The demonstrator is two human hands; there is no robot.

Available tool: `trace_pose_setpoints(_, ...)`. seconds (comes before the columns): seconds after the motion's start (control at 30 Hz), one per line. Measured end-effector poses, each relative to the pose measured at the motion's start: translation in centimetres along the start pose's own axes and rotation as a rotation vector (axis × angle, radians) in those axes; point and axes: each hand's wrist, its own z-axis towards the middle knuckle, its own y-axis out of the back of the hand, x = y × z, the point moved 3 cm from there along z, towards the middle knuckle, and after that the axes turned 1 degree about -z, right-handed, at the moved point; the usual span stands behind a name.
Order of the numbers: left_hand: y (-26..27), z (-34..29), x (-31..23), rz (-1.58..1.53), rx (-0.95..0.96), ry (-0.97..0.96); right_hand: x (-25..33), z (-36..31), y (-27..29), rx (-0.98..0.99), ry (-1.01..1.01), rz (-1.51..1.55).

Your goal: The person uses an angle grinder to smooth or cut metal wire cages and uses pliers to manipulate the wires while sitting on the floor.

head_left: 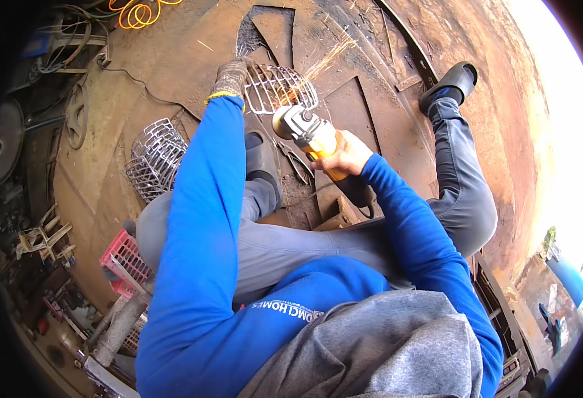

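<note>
My left hand [233, 77], in a grey-brown work glove with a yellow cuff, grips the left end of a curved metal grate [279, 89] of welded bars. Bare, my right hand [348, 156] is wrapped round the yellow and black body of an angle grinder [318, 136]. The grinder's disc [281, 122] is close to the near edge of the grate; whether it touches I cannot tell. Orange sparks [331, 58] fly from the grate up and to the right.
More metal grates [156, 159] are heaped to the left. A pair of pliers or tongs [294, 162] lies beside my left shoe [260, 156]. Flat steel plates [358, 113] cover the ground ahead. A red plastic crate [127, 261] stands by my left knee, and a dark cable [146, 89] crosses the floor.
</note>
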Motion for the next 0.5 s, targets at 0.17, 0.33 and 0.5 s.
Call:
trace_pose_setpoints(0.17,-8.9,2.7,-3.1,-0.053,0.093,-0.057,-2.3,-1.8,3.0,-0.076,-0.107,-0.004)
trace_pose_setpoints(0.33,-8.3,1.3,-2.6,-0.056,0.076,-0.052,-1.2,-1.8,2.8,-0.038,-0.129,0.106)
trace_pose_setpoints(0.5,-8.1,0.5,-2.2,-0.073,0.059,-0.051,-1.8,-2.2,3.7,-0.099,-0.137,-0.131)
